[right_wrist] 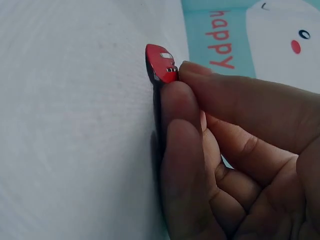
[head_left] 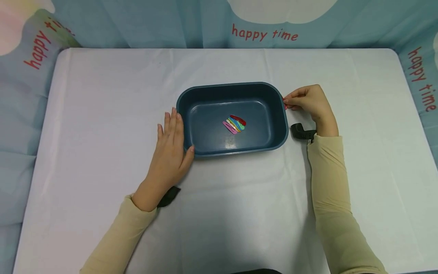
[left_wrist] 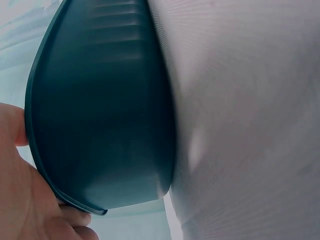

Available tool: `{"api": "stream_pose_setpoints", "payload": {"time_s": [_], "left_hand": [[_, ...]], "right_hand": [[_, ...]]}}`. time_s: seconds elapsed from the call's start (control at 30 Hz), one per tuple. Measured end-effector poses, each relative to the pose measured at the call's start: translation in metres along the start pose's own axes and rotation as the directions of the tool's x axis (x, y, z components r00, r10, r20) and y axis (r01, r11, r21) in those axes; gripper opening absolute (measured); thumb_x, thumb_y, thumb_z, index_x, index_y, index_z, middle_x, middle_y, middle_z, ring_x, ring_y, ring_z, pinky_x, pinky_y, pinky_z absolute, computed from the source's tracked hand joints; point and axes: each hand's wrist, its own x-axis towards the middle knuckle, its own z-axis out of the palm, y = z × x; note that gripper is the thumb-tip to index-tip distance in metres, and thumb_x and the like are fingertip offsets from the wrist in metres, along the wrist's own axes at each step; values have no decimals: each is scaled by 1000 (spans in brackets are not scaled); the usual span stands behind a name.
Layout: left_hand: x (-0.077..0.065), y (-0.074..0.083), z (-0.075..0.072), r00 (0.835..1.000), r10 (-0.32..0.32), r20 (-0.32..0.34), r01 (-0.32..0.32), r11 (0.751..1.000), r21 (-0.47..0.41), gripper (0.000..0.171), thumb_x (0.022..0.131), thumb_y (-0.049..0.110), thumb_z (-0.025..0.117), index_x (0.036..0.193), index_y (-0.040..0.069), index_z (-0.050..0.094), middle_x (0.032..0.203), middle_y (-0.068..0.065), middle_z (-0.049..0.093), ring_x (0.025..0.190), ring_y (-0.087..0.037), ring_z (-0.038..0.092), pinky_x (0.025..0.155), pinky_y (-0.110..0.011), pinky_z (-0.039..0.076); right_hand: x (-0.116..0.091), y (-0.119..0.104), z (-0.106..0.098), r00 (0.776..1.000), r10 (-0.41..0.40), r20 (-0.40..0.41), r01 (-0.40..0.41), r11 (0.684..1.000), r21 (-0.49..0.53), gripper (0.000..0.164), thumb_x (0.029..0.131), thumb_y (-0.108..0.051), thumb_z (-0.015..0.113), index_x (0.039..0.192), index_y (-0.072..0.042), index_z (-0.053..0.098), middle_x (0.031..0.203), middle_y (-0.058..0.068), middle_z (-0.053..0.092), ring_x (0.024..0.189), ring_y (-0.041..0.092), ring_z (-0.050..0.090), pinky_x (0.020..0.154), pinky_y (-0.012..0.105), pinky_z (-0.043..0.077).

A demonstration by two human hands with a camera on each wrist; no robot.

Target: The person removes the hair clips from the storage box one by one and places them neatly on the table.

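A dark blue plastic basin (head_left: 232, 150) stands on the white table. On its floor lies a small fanned group of snap hair clips (head_left: 234, 124) in red, blue, green, yellow and pink. My left hand (head_left: 167, 148) rests against the basin's left end with straight fingers, its thumb at the front rim. The left wrist view shows that hand (left_wrist: 30, 200) at the rim. Beside the basin's right end, my right hand (head_left: 309, 102) pinches a red hair clip (right_wrist: 161, 63) between thumb and fingertips, low by the tabletop. The fingers hide part of this clip.
A white cloth (head_left: 102, 114) covers the table. A blue curtain (head_left: 154, 23) with red lettering hangs round its back and sides. Dark wrist straps (head_left: 302, 132) stick out near both sleeves.
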Motion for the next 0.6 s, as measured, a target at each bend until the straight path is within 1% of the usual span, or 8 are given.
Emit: {"api": "stream_pose_setpoints", "payload": {"time_s": [0.13,0.3,0.4,0.5,0.6], "left_hand": [[0,0,-1,1000,-7,5,7,1000,-1,71,95,26,39,146,-11,8,155,-24,3,141,-40,3,109,-57,4],[-1,0,-2,1000,-9,1,9,1000,-1,71,95,26,40,147,-10,8,154,-26,5,142,-40,3,110,-56,4],[-1,0,-1,1000,-5,-2,5,1000,-2,71,95,25,40,147,-10,8,154,-25,4,142,-39,3,110,-57,4],[-2,0,0,1000,2,-5,-2,1000,-5,71,95,25,41,147,-10,8,155,-24,4,142,-39,3,109,-57,4],[-1,0,1,1000,12,-11,-12,1000,-5,72,94,25,42,147,-11,8,154,-25,4,141,-40,3,109,-58,5]], "right_hand": [[0,-2,0,1000,-2,2,2,1000,-13,12,82,-3,71,72,-8,74,66,-6,68,58,6,63,58,18,51],[-1,-2,-1,1000,2,-14,-2,999,-36,6,82,-5,72,77,-2,74,65,-7,67,58,6,61,58,17,50],[-1,0,-3,1000,-2,-17,1,999,-52,7,82,-6,72,79,0,74,64,-9,66,57,5,61,58,17,49],[-2,2,-4,1000,-4,-9,3,999,-42,7,82,-7,72,81,0,74,65,-9,66,58,5,61,58,18,50],[-2,5,-6,1000,-3,0,3,1000,-11,7,82,-7,73,81,1,74,67,-7,67,60,5,62,60,18,51]]}}
